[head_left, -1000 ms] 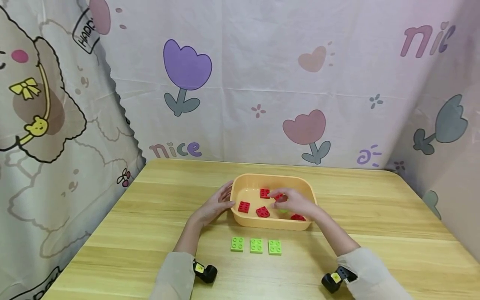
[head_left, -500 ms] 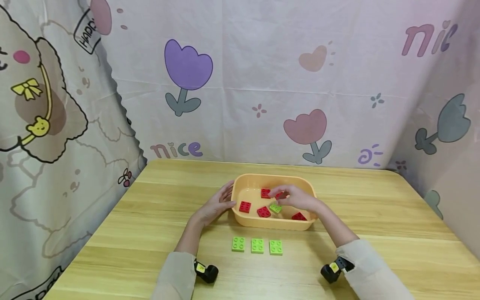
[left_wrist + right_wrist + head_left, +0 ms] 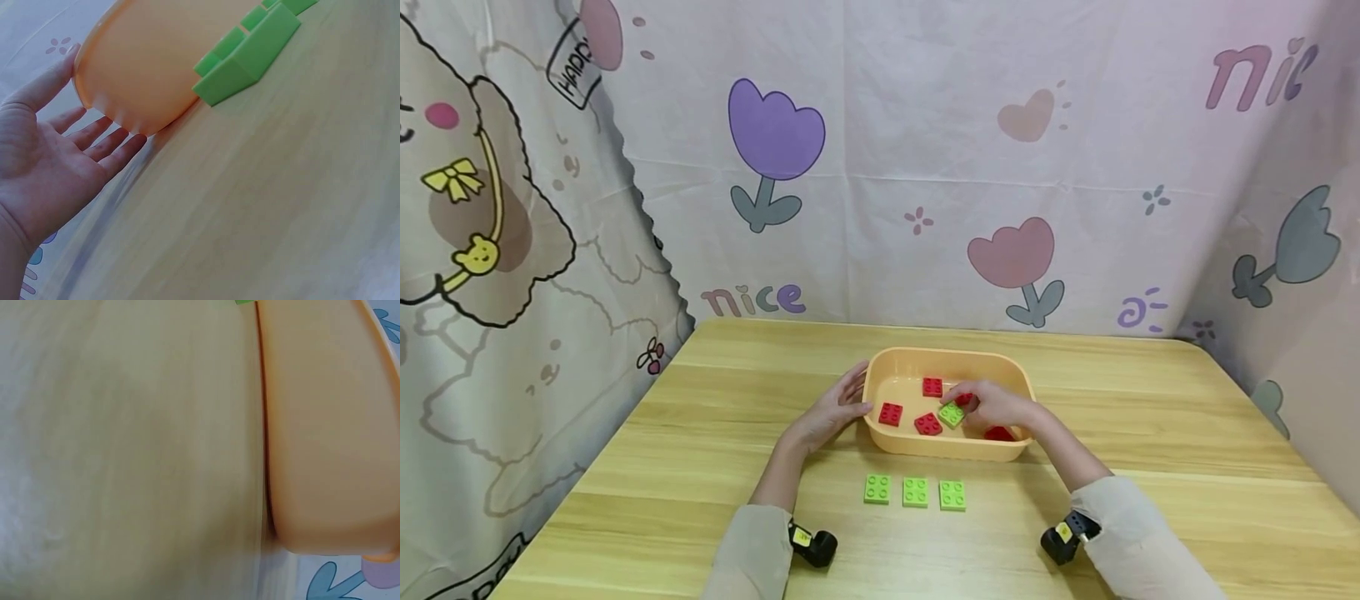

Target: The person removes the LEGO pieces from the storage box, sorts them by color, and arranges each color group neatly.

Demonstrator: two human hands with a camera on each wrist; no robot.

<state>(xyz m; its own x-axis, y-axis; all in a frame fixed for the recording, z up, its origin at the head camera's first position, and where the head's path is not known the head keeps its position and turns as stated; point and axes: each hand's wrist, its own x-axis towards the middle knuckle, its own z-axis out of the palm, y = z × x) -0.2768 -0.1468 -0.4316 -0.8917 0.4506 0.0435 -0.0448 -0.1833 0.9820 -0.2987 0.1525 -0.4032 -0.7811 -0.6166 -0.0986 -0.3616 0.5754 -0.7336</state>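
and here's your left hand (image 3: 829, 414) at the left end of the orange tray (image 3: 883, 443), fingers spread and fairly straight, their tips touching the outer wall, thumb against the rim! over on the other side, your right hand (image 3: 996, 406) reaches down inside the tray, fingers bent, index finger and thumb right at the green brick (image 3: 951, 415); whether they have actually closed on it, you can't tell from here. that green brick sits turned at an angle in the middle of the tray, studs up, and what company it has: 5 red bricks (image 3: 891, 414) around it, 1 just beside it on the near left, 2 more partly hidden by your right hand. in front of the tray, look at this, 3 light green bricks (image 3: 915, 492) lined up in a row on the bench (image 3: 737, 400), studs up, small gaps between them! you've got a black camera (image 3: 818, 547) on each wrist, pale sleeves (image 3: 748, 550) behind, and a flower-print cloth (image 3: 887, 108) rising beyond the bench
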